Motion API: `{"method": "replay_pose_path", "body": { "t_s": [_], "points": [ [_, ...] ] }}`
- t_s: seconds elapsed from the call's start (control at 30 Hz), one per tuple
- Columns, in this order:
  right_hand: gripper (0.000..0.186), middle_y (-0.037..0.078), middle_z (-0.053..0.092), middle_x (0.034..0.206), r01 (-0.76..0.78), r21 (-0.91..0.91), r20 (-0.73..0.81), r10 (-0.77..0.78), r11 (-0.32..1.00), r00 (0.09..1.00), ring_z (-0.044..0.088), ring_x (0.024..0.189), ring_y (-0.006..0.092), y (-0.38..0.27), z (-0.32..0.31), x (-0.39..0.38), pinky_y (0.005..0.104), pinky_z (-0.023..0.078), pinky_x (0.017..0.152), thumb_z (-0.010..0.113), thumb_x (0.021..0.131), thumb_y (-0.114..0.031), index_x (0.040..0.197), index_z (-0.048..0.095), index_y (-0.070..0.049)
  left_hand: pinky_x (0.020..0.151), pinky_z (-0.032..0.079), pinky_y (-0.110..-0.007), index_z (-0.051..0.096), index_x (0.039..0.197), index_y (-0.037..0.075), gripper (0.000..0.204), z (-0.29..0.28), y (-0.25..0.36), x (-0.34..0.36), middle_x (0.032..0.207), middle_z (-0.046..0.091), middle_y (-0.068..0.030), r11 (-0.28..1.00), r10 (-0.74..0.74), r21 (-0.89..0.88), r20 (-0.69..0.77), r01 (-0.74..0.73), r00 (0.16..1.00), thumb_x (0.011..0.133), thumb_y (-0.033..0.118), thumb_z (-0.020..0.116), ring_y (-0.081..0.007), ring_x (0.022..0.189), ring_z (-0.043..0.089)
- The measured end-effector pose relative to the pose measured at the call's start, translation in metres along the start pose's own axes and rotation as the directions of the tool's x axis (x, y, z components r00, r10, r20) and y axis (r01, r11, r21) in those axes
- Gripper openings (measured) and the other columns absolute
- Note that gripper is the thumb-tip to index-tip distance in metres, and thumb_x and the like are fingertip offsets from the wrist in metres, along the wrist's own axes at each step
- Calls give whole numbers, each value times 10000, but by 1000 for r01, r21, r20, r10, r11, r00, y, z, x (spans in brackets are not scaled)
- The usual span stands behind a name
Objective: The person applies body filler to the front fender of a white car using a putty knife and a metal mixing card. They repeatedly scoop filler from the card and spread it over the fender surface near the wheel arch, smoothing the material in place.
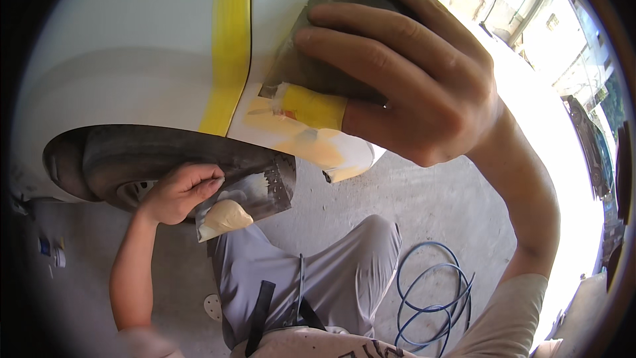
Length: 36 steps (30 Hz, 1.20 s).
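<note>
Pressing a dark, flat filler spreader [331, 59] against a white car body panel [132, 40] at upper centre, the right hand [411, 86] has its fingers closed around it. Lower left, the left hand [175, 192] grips a grey mixing board [265, 189] carrying beige putty [225, 217], below yellow masking tape [228, 46].

no packages, labels, signs or screens in view
</note>
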State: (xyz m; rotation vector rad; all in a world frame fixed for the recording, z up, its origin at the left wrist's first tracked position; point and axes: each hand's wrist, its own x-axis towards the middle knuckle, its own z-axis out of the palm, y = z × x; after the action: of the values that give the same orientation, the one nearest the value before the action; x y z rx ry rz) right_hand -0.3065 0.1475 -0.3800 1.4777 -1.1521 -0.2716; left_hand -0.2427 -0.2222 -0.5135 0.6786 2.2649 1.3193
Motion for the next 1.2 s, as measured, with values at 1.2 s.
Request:
{"method": "replay_pose_path", "body": {
  "t_s": [1.2],
  "points": [
    [300, 122, 772, 1148, 53, 1, 46, -53, 999, 998, 732, 1133, 288, 1, -3, 26, 622, 548, 1048, 886, 631, -329, 912, 851, -229, 636, 354, -240, 581, 993, 4, 209, 2, -5, 1, 784, 445, 45, 998, 23, -64, 13, -23, 1000, 1095, 185, 560, -54, 720, 368]
  ]
}}
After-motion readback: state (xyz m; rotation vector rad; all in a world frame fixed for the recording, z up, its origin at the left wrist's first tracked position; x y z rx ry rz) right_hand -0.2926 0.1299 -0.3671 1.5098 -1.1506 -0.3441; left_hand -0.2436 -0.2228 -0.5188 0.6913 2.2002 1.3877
